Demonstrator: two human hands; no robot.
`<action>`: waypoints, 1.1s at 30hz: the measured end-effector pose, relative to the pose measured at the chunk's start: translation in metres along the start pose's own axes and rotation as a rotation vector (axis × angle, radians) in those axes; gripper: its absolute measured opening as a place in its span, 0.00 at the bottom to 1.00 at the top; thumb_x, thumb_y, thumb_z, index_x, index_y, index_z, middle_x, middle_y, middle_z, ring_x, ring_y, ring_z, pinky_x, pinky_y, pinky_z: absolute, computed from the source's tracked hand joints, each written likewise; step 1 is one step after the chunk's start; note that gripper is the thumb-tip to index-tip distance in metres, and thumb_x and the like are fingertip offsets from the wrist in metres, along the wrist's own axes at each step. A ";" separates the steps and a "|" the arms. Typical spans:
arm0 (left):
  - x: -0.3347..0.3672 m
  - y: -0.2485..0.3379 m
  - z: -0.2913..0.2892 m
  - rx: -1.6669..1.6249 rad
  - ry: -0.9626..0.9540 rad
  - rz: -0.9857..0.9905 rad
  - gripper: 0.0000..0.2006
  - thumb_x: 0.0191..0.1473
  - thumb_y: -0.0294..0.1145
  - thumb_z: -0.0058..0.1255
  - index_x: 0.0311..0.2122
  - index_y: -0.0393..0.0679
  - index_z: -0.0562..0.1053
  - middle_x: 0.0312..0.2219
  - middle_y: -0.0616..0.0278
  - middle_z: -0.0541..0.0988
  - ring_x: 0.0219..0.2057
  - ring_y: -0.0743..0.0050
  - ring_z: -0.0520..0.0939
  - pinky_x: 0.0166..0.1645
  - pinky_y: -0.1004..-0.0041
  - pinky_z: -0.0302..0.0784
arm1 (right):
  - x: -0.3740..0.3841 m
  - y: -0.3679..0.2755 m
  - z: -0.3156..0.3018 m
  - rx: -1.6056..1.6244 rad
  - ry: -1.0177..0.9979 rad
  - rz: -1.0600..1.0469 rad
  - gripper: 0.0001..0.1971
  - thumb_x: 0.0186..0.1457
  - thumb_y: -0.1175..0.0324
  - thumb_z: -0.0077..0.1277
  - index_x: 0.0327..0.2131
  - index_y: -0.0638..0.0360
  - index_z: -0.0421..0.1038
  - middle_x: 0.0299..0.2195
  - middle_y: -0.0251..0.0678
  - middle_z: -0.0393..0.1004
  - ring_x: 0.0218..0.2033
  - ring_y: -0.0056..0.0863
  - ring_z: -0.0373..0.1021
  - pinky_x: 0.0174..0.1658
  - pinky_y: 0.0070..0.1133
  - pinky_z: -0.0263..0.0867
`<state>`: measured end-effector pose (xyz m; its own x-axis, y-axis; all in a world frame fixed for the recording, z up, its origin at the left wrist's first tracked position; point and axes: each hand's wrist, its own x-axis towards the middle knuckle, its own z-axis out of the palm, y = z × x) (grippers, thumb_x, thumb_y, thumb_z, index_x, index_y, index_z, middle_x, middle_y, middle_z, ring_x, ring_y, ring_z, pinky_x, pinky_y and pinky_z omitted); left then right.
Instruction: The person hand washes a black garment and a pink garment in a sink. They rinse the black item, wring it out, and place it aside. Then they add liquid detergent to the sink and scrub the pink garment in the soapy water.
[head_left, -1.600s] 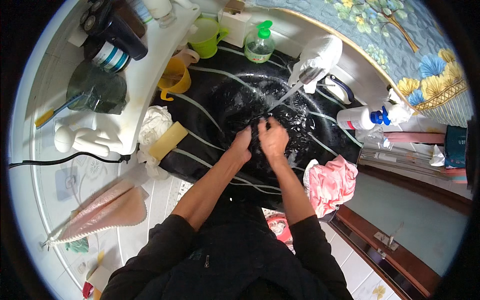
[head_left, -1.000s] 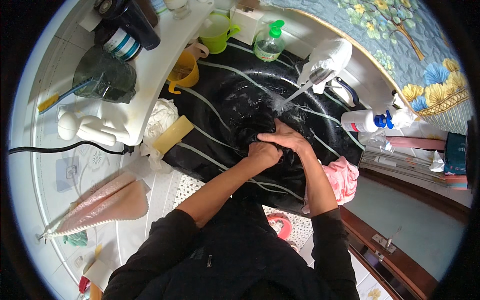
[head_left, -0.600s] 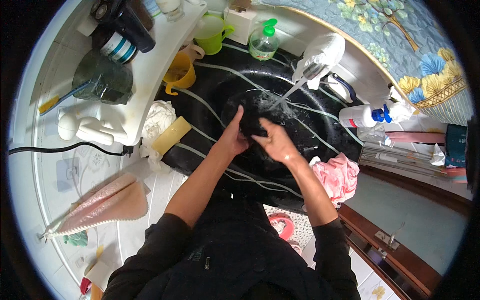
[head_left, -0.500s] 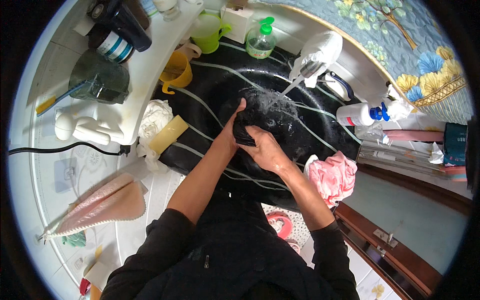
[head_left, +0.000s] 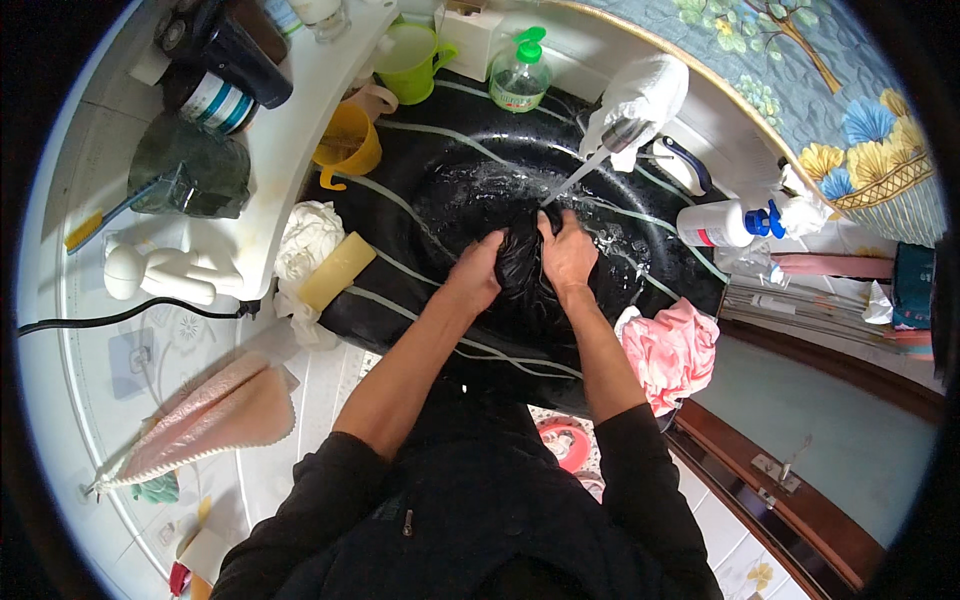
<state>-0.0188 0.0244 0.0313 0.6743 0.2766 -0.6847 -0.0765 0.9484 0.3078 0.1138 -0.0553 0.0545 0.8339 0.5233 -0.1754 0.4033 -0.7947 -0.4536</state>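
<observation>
Over the black basin (head_left: 440,190), with the dark wet cloth (head_left: 522,268) as the clock's centre, the left hand (head_left: 478,270) is gripping from 9 o'clock and the right hand (head_left: 569,254) from 3. Both are holding the bundle narrowly between them, thumbs toward the far side, apparently to keep it gathered beneath the water. From 1 o'clock, the metal tap spout (head_left: 624,135) is sending its stream to the cloth's far edge; a white cloth (head_left: 650,92) is covering the tap body, its reason unclear.

Farther out, at 9 o'clock, a pale-yellow bar (head_left: 338,272), probably soap, is leaning against a crumpled white cloth (head_left: 309,238) on the streaked tabletop (head_left: 395,290), likely parked within reach. At 4 o'clock, a pink cloth (head_left: 676,352) is bunching at the edge, seemingly clear of the splashing. At 12, a green-topped pump bottle (head_left: 520,80) is standing; at 10, a yellow mug (head_left: 348,145).
</observation>
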 end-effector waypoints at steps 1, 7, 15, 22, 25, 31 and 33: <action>-0.007 0.009 0.005 0.023 -0.043 -0.025 0.17 0.61 0.44 0.50 0.50 0.45 0.73 0.45 0.62 0.80 0.47 0.64 0.80 0.56 0.57 0.73 | 0.003 0.010 0.007 0.027 0.088 -0.035 0.32 0.57 0.44 0.53 0.52 0.63 0.68 0.49 0.59 0.73 0.49 0.53 0.71 0.50 0.40 0.67; -0.026 0.034 0.017 0.073 0.013 -0.146 0.38 0.57 0.67 0.47 0.62 0.48 0.66 0.60 0.57 0.70 0.60 0.53 0.70 0.65 0.47 0.59 | 0.020 0.006 0.002 0.471 -0.549 -0.006 0.46 0.54 0.45 0.58 0.66 0.68 0.51 0.65 0.56 0.56 0.68 0.45 0.52 0.69 0.28 0.49; 0.008 0.042 0.019 -0.095 -0.010 -0.084 0.32 0.60 0.63 0.44 0.53 0.43 0.74 0.49 0.57 0.78 0.48 0.55 0.79 0.57 0.56 0.73 | -0.033 -0.050 -0.037 0.507 -0.615 -0.377 0.23 0.58 0.60 0.57 0.47 0.74 0.72 0.39 0.56 0.78 0.40 0.40 0.77 0.45 0.28 0.70; 0.031 0.010 -0.018 -0.074 0.139 0.049 0.17 0.63 0.41 0.46 0.52 0.43 0.73 0.47 0.57 0.79 0.45 0.59 0.80 0.51 0.60 0.78 | -0.034 -0.049 0.000 0.280 -0.121 -0.201 0.22 0.57 0.51 0.52 0.37 0.65 0.78 0.29 0.56 0.78 0.37 0.56 0.74 0.43 0.41 0.69; 0.024 0.010 -0.009 0.123 0.176 -0.083 0.17 0.65 0.43 0.44 0.52 0.43 0.72 0.46 0.58 0.79 0.45 0.62 0.81 0.51 0.59 0.78 | -0.006 -0.022 0.020 0.197 -0.105 0.026 0.28 0.58 0.44 0.48 0.41 0.63 0.78 0.33 0.57 0.79 0.38 0.54 0.76 0.46 0.41 0.70; -0.010 0.032 0.010 0.239 -0.014 -0.075 0.22 0.64 0.49 0.46 0.55 0.44 0.72 0.53 0.59 0.76 0.53 0.59 0.77 0.57 0.54 0.73 | 0.014 0.022 0.025 0.882 -0.388 0.180 0.49 0.51 0.30 0.50 0.63 0.62 0.61 0.61 0.53 0.64 0.63 0.41 0.61 0.65 0.32 0.54; -0.015 0.041 0.023 0.176 -0.073 -0.169 0.24 0.63 0.52 0.48 0.56 0.46 0.72 0.54 0.60 0.75 0.54 0.59 0.76 0.58 0.53 0.72 | 0.019 0.028 0.016 1.113 -0.709 0.154 0.52 0.50 0.29 0.51 0.66 0.63 0.56 0.67 0.46 0.55 0.67 0.36 0.53 0.70 0.29 0.42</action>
<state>-0.0155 0.0556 0.0696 0.7182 0.0986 -0.6888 0.1665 0.9368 0.3077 0.1350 -0.0622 0.0244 0.3305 0.7674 -0.5495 -0.4815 -0.3636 -0.7974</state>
